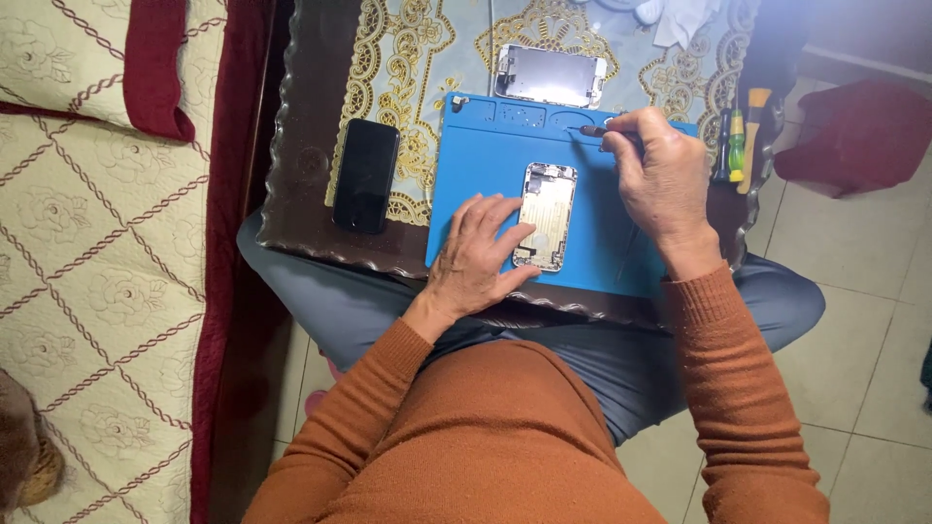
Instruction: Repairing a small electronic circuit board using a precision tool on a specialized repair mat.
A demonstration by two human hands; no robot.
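An opened phone body [547, 212] with its insides showing lies on a blue work mat [476, 165] on a small table. My left hand [481, 252] rests flat on the mat, with its fingertips touching the phone's left edge and lower corner. My right hand [658, 175] is over the mat's upper right and is closed around a thin tool [594, 130] whose tip points left toward the mat's tray slots. A detached phone screen [550, 75] lies face up beyond the mat.
A black phone [366, 175] lies left of the mat on the patterned tablecloth [408, 68]. Screwdrivers with green and orange handles [738, 146] sit at the table's right edge. A quilted bed [97, 252] is at left, a dark red stool [859, 131] at right on the tile floor.
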